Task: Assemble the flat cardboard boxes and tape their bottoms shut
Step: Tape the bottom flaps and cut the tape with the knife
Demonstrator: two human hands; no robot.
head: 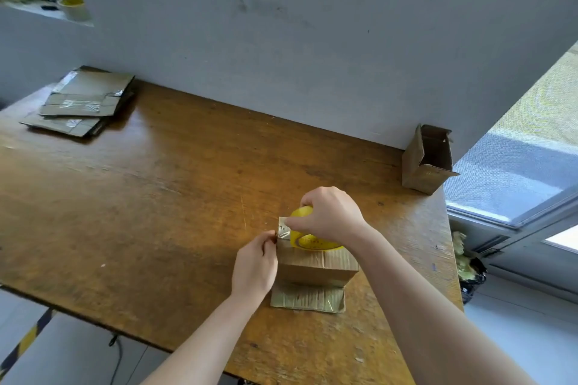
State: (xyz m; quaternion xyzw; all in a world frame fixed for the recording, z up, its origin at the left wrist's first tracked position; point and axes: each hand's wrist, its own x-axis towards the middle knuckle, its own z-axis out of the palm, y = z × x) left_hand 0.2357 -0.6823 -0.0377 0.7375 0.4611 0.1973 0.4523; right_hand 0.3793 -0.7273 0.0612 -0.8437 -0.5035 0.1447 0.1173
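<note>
Left hand (254, 262) pinches tape end (283, 227), right hand (328, 216) grips tape roll (308, 242) atop box (316, 266); flat stack (84, 103) back-left, open box (427, 162) back-right.

The far half of the yellow tape roll (308, 241) is covered by the right hand (331, 216); the print on its side is too small to be read. The top of the small brown cardboard box (316, 269) is mostly hidden under roll & hands. How the left hand's (255, 266) fingertips meet the clear tape strip (283, 228) can't be made out. Both forearms & the brown wooden table's (156, 197) near-left part are cut off by the frame. Markings on the flat cardboard stack (81, 103), far left, are illegible. Items on the far-left grey ledge (47, 12) are blurred.
</note>
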